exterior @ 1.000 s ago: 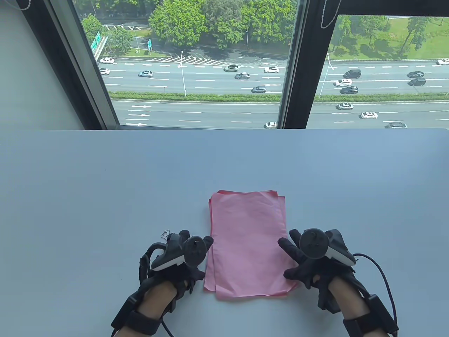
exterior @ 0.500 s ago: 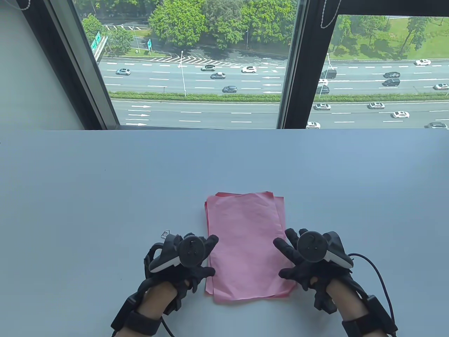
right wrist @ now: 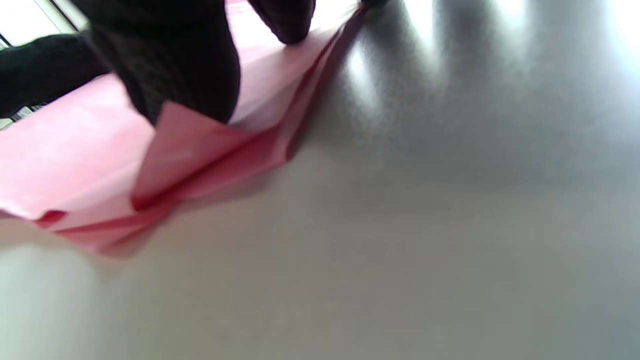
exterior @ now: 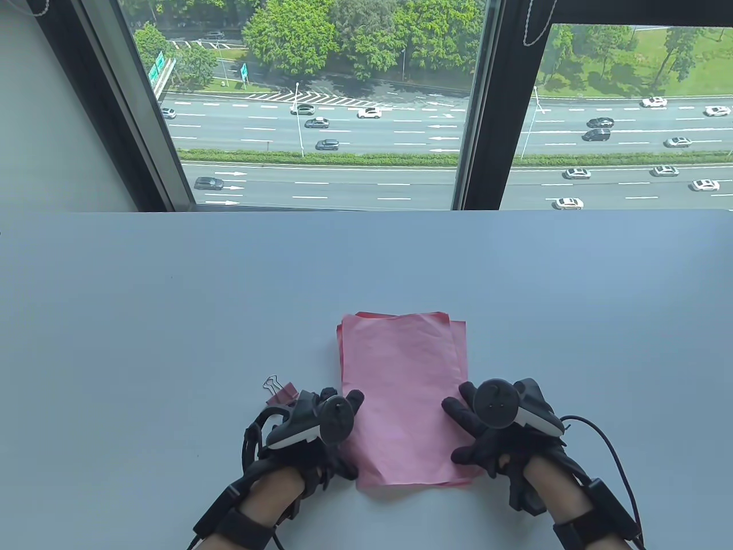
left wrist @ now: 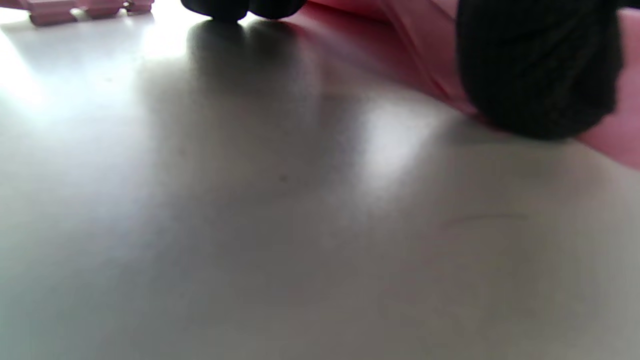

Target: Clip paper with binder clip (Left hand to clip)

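A stack of pink paper sheets [exterior: 404,389] lies on the grey table [exterior: 172,321], its sheets slightly fanned. My left hand [exterior: 335,427] rests on the stack's left edge, fingers spread; in the left wrist view a gloved finger [left wrist: 537,70] presses on the paper's edge [left wrist: 610,135]. My right hand [exterior: 475,427] presses on the stack's right edge, and in the right wrist view a finger [right wrist: 175,65] lies on the paper [right wrist: 75,145], whose near corner curls up. A pink binder clip [exterior: 279,390] with silver wire handles lies on the table just left of my left hand, untouched. It also shows in the left wrist view [left wrist: 75,9].
A window runs along the table's far edge [exterior: 366,211]. Cables [exterior: 601,441] trail from both wrists near the bottom of the table view.
Both hands have slid a little right and towards me, squeezing the stack's sides. The left hand's shift has uncovered the binder clip. The sheets have shifted slightly.
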